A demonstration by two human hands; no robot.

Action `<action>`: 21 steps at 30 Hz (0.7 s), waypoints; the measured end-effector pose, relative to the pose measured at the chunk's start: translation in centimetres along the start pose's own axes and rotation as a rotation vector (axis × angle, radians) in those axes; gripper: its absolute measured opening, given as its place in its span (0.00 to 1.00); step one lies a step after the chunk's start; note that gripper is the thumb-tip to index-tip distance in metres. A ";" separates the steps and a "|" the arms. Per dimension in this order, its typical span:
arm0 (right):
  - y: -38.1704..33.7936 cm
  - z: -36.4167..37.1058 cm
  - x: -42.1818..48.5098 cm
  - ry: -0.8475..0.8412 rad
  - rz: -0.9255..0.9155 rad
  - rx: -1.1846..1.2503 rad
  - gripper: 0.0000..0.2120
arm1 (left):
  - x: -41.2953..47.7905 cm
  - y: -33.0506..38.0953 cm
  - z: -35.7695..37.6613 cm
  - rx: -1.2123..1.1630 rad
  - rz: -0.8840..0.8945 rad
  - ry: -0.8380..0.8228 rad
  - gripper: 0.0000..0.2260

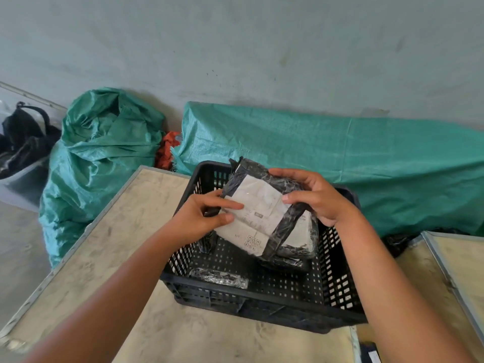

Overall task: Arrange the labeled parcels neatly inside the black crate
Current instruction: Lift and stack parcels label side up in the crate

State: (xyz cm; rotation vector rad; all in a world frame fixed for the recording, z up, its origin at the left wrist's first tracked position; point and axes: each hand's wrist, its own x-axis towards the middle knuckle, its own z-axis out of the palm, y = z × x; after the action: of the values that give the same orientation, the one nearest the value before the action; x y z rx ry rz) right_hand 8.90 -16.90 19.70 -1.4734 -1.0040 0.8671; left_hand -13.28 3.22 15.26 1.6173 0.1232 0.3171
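Both hands — left point(201, 218), right point(314, 197) — gripping 1 crinkly black-wrapped, paper-labeled parcel point(262, 213) above perforated plastic crate point(251, 307)

We could not read the print on the parcel's label point(258, 214); it was too small and partly covered by the left hand point(203, 218). The parcel hid the crate's point(337, 281) far floor and the packages beneath it. The second counter point(461, 260) was cut off at the right edge, and both forearms at the bottom.

Black perforated crate point(337, 273), green sacks point(99, 158)
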 end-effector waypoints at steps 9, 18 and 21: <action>6.3 2.3 0.3 0.394 0.129 -0.254 0.31 | 3.8 -5.2 0.8 -0.237 -0.246 0.172 0.20; 11.2 6.2 5.6 0.285 0.395 -0.475 0.46 | 6.5 -11.9 1.3 0.363 -0.504 0.113 0.24; 12.3 7.3 6.9 0.246 0.427 -0.596 0.46 | 6.4 -12.7 0.7 0.446 -0.499 0.137 0.25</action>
State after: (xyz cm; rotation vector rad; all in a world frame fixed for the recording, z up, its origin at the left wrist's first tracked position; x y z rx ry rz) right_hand 6.32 -8.35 6.65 -2.3004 -0.8056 0.6778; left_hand -5.54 5.24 3.49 1.9332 0.7321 0.0089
